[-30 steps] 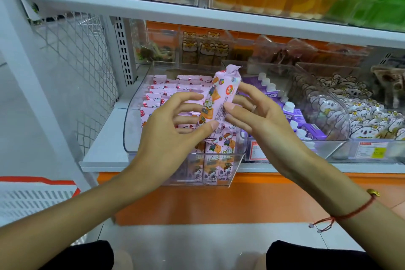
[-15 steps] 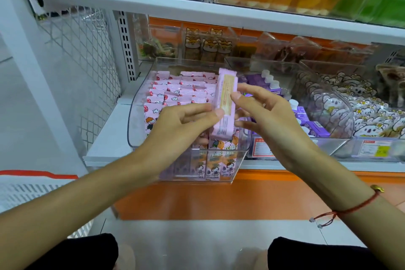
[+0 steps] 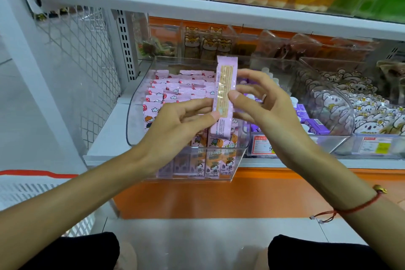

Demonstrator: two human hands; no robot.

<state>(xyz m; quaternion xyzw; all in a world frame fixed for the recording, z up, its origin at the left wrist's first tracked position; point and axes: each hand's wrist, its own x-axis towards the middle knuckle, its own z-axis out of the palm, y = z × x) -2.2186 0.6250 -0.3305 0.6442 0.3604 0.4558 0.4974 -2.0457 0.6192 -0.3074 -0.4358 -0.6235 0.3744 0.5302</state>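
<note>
Both grips pinch the pink packet (image 3: pixel 225 85) upright (back seam toward camera): left hand (image 3: pixel 182 120) on its lower edge from 8 o'clock, right hand (image 3: pixel 263 105) at mid-height from 3 o'clock, packet above the clear bin (image 3: pixel 131 120) of matching packets (image 3: pixel 175 90) on the shelf (image 3: pixel 103 138), purple cartons (image 3: pixel 315 126) at the bin's 3 o'clock.

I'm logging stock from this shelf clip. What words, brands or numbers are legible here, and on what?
"9": a single digit on the red-and-white price tag; the rest is blurred.
Pink packet, pinched by the left hand and the right hand: fine print, too small to read.
Front packets in the clear bin: printed characters, blurred.
Yellow price tag: blurred.
</note>
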